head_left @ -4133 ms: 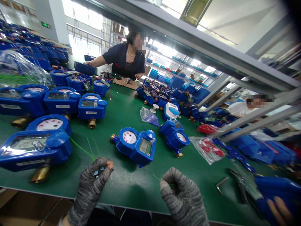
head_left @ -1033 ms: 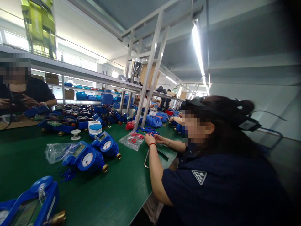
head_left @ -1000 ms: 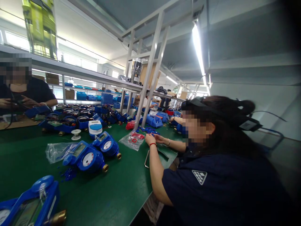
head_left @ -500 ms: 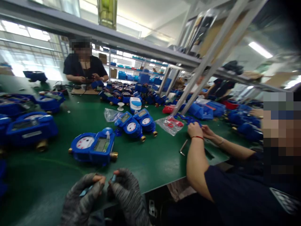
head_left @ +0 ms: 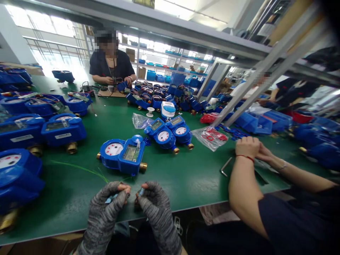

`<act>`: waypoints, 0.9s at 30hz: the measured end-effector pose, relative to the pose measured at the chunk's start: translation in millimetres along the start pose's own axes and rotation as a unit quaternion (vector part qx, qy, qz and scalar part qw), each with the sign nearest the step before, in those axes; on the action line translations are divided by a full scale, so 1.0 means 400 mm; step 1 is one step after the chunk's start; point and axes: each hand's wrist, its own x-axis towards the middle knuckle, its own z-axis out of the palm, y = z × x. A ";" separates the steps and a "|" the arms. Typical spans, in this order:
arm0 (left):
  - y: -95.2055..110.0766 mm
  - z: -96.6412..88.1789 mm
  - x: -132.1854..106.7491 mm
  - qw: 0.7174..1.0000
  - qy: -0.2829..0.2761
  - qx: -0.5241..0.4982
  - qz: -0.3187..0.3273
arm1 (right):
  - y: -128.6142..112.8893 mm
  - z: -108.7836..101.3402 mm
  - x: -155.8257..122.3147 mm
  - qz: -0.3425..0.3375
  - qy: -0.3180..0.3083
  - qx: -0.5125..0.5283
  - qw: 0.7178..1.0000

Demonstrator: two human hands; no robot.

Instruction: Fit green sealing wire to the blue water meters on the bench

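Observation:
Both my hands wear grey knitted fingerless gloves and meet above the table's near edge. My left hand (head_left: 107, 209) is closed, thumb against fingertips, with small light-blue pieces (head_left: 111, 199) showing in its palm. A small light-blue piece (head_left: 141, 192) is pinched in my right hand (head_left: 156, 207), a short gap from the left. What exactly these pieces are is too small to tell. Just beyond lies a blue water meter (head_left: 122, 156) with a round white dial, a grey display and brass ends. Thin green strands (head_left: 82, 169) lie left of it.
Several blue meters (head_left: 62, 131) crowd the left side. Two more meters (head_left: 163, 136) lie farther back beside a plastic bag of red rings (head_left: 212, 136). At right, a co-worker's arms (head_left: 245, 177) reach over the table near a hex key (head_left: 225, 166). Slanted metal posts (head_left: 255, 74) rise behind.
The view has swung left, so the table's things sit farther right and more meters show at left. My hands stay close together, still holding the light-blue pieces.

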 end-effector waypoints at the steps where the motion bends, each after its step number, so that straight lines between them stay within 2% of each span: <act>1: -0.002 0.000 0.002 1.000 -0.002 0.001 0.002 | 0.002 0.000 0.001 -0.001 0.001 -0.001 1.000; 12: 0.001 0.000 0.008 1.000 0.013 0.002 -0.005 | 0.012 0.001 0.011 -0.024 0.011 -0.003 1.000; 22: 0.005 -0.001 0.000 1.000 -0.022 -0.007 0.014 | 0.030 -0.004 0.003 -0.033 0.019 -0.069 0.997; 27: -0.012 -0.014 -0.002 1.000 0.003 0.002 0.015 | 0.049 -0.020 0.007 -0.046 0.019 -0.084 0.995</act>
